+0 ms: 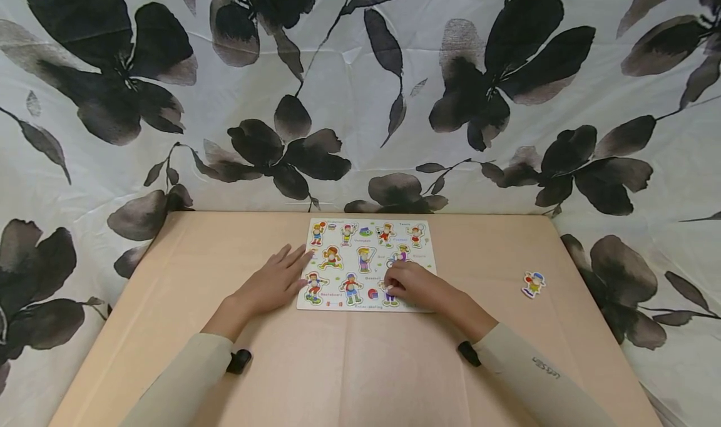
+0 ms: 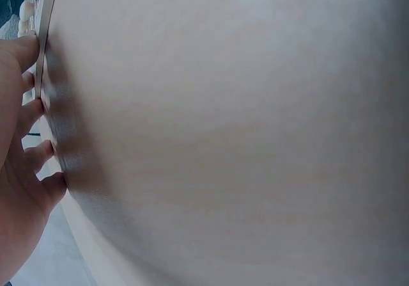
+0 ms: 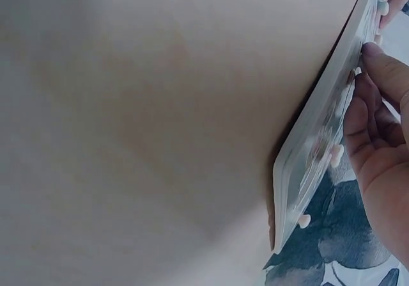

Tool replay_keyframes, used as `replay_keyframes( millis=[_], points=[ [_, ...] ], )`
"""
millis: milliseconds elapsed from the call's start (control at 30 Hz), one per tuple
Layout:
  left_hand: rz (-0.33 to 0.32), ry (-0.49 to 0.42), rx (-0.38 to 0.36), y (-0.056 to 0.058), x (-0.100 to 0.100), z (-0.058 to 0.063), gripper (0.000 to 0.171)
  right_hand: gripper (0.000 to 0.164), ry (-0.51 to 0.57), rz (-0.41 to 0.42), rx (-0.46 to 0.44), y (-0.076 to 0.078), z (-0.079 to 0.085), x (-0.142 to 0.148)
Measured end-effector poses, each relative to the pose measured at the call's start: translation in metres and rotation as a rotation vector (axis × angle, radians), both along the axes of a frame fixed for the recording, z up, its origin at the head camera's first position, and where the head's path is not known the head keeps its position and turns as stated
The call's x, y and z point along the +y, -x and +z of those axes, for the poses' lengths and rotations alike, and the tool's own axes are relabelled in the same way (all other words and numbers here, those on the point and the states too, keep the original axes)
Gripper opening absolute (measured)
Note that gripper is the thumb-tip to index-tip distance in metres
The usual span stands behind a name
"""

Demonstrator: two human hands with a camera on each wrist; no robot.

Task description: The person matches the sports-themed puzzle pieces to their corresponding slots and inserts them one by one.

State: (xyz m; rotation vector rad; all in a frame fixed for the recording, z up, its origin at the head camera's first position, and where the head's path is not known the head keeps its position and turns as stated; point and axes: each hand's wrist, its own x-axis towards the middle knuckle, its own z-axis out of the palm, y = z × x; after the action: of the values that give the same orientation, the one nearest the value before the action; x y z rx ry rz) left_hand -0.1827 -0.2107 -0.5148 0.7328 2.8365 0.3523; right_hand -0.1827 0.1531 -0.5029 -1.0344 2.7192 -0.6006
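Note:
A white wooden puzzle board [image 1: 425, 261] with colourful sporty child figures lies on the table. My left hand [image 1: 276, 280] rests at its left edge with fingers spread; in the left wrist view, the fingertips [image 2: 56, 185] touch the table and board side. Over the lower right of the board, my right hand [image 1: 417, 285] has its fingers curled and pinches a child-figure puzzle piece [image 1: 390, 301], mostly hidden under the fingers. The right wrist view shows thumb and fingers close together at the board's surface, near small pegs [image 3: 336, 155] on other pieces.
A loose child-figure piece with a blue cap [image 1: 532, 284] lies on the right side of the tan table [image 1: 349, 364]. Behind the table hangs a white cloth [image 1: 360, 114] with dark flowers. Black wrist straps [image 1: 239, 361] show at both sleeves.

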Motion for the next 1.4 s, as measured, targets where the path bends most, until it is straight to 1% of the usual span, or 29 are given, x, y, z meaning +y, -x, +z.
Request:
replay_keyframes(
  millis=[133, 267, 367, 533, 633, 800, 867, 933, 1033, 1100, 1267, 1400],
  points=[
    [0.000, 0.001, 0.007, 0.000, 0.000, 0.000, 0.069, 0.011, 0.016, -0.004, 0.000, 0.000, 0.000, 0.002],
    [-0.005, -0.002, 0.006, 0.000, 0.000, 0.000, 0.069, 0.015, 0.027, -0.030, -0.010, -0.002, 0.001, 0.010],
    [-0.004, 0.000, 0.007, 0.000, 0.001, 0.000, 0.069, 0.018, 0.029, -0.067, -0.006, -0.002, 0.004, 0.019],
    [-0.001, -0.005, 0.008, -0.001, 0.001, 0.000, 0.069, 0.021, 0.032, -0.162, 0.004, -0.002, 0.007, 0.042],
    [-0.003, -0.007, 0.008, -0.002, 0.001, 0.000, 0.069, 0.022, 0.061, -0.226, 0.016, -0.004, 0.005, 0.060],
    [-0.008, 0.003, 0.013, -0.002, 0.001, 0.000, 0.069, 0.021, 0.124, -0.336, 0.058, -0.010, 0.001, 0.100],
    [-0.007, 0.008, 0.015, -0.002, 0.000, 0.001, 0.069, 0.020, 0.119, -0.371, 0.081, -0.012, 0.001, 0.118],
    [-0.005, 0.009, 0.016, -0.002, 0.000, 0.001, 0.068, 0.019, 0.107, -0.385, 0.109, -0.014, 0.001, 0.135],
    [-0.004, 0.010, 0.014, -0.002, 0.001, 0.002, 0.068, 0.018, 0.097, -0.385, 0.160, -0.017, 0.000, 0.159],
    [-0.004, 0.007, 0.010, -0.002, 0.001, 0.002, 0.068, 0.018, 0.089, -0.391, 0.174, -0.019, 0.000, 0.174],
    [-0.006, -0.002, 0.005, -0.002, 0.002, 0.003, 0.068, 0.024, 0.056, -0.460, 0.154, -0.028, 0.000, 0.208],
    [-0.001, 0.009, 0.002, -0.002, 0.002, 0.003, 0.069, 0.028, 0.043, -0.509, 0.146, -0.033, -0.001, 0.230]
  ],
)
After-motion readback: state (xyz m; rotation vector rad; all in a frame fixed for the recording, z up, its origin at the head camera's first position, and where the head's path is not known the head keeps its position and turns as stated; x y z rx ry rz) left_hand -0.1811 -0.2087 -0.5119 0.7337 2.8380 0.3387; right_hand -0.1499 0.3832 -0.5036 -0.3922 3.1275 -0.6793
